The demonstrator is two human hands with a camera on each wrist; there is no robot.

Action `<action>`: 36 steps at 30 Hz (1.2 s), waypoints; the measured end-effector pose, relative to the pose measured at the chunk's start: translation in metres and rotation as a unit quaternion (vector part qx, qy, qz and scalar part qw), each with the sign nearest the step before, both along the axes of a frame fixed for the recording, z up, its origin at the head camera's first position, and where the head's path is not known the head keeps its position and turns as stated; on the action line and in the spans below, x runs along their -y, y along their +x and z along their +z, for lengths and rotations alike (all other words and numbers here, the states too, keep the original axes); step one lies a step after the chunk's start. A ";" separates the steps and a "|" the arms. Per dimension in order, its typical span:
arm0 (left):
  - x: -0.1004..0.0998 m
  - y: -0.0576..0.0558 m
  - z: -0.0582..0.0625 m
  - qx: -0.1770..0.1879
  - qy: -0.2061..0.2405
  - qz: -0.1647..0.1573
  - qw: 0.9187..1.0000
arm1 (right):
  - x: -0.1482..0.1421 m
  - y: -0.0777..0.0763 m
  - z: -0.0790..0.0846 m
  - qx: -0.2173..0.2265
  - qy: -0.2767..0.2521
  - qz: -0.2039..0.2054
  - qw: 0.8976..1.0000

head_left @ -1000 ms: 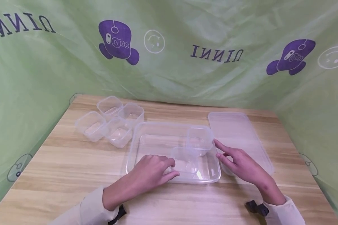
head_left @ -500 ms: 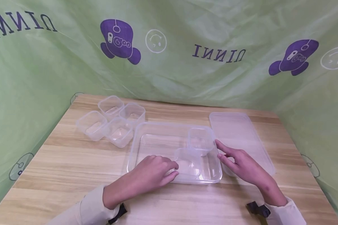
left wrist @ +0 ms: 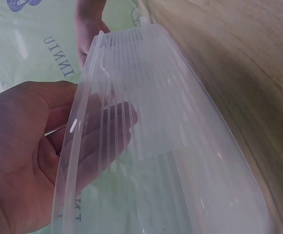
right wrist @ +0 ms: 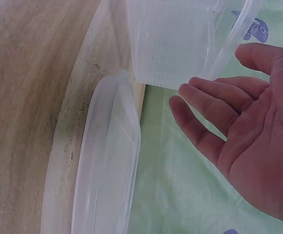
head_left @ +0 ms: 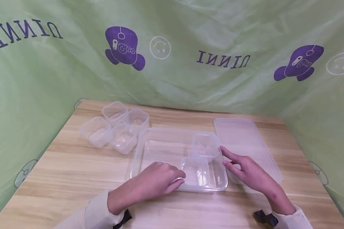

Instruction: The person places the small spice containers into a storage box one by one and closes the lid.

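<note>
A large clear plastic container (head_left: 160, 135) stands on the table. Two small clear plastic boxes are inside it at the right: one (head_left: 204, 146) in the far corner, another (head_left: 193, 171) nearer the front. My left hand (head_left: 154, 179) reaches over the front rim, fingertips at the near box's left side. Through the plastic in the left wrist view, the left hand's fingers (left wrist: 119, 114) look fairly straight. My right hand (head_left: 247, 171) has its fingertips at the large container's right wall. In the right wrist view its fingers (right wrist: 200, 131) are spread and relaxed.
Several more small clear boxes (head_left: 123, 140) are grouped at the back left. A flat translucent lid (head_left: 246, 136) lies right of the large container, partly under my right hand. Behind the wooden table (head_left: 74, 171) hangs a green printed curtain (head_left: 177, 86).
The near small box has shifted slightly right and now sits flatter in the large container. My left hand has followed it a little to the right. The right hand stays at the wall.
</note>
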State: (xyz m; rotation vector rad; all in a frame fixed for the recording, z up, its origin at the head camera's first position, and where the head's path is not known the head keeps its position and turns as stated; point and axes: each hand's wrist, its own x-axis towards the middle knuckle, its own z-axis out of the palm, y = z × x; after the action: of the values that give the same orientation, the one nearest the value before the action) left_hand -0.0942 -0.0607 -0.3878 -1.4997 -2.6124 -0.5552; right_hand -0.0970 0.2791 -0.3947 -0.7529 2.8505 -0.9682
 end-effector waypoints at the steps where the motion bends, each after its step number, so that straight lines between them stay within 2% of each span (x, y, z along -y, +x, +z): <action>1: 0.000 0.000 0.000 0.001 0.000 -0.001 1.000 | -0.001 0.000 0.000 -0.002 0.000 0.000 1.000; 7: -0.003 -0.001 -0.001 0.011 0.004 -0.005 1.000 | -0.002 -0.001 0.000 -0.003 -0.001 0.002 1.000; 36: -0.008 -0.004 -0.003 0.004 -0.019 -0.027 0.999 | 0.001 -0.001 -0.004 -0.010 -0.002 -0.004 1.000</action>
State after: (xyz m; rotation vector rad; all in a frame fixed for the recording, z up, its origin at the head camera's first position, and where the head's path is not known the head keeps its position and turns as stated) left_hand -0.0985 -0.0523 -0.3905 -1.5866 -2.6094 -0.5197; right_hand -0.0980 0.2778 -0.3984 -0.7551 2.8724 -0.9724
